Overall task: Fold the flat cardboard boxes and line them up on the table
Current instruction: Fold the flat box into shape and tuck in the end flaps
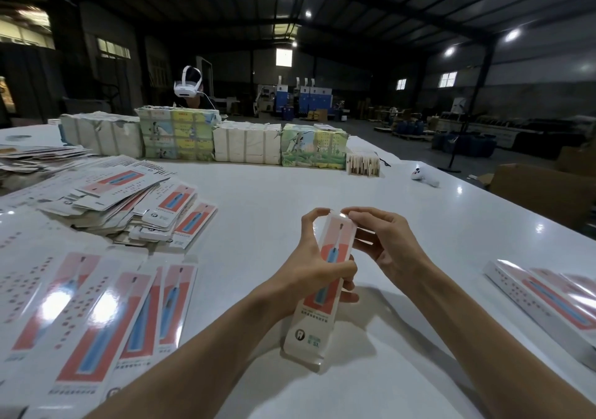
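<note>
A slim toothbrush box point(309, 331), already folded into its long shape, stands tilted over the white table point(290, 189) in front of the person, its top end leaning away. Whether its lower end touches the tabletop cannot be told. The left hand point(314, 259) grips the box round its middle: the thumb lies across the printed front, the curled fingers pass behind, and their tips show past the box's right edge. The index finger of the same hand arches up to touch the top left corner. The right hand point(385, 244) comes in from the other side, thumb and index finger pinching the top right corner at the end flap. Its remaining fingers are curled loosely just beside the box's right wall. So the top end sits between the fingertips of both hands. On the left lies a loose heap of flat boxes point(129, 199), and nearer the person a row of flat boxes point(96, 315) lies side by side. At the right edge, folded boxes point(548, 302) lie against one another. Wrapped bundles point(180, 134) line the far side of the table, a white controller point(425, 176) rests near them, and a person wearing a white headset point(188, 86) sits behind.
</note>
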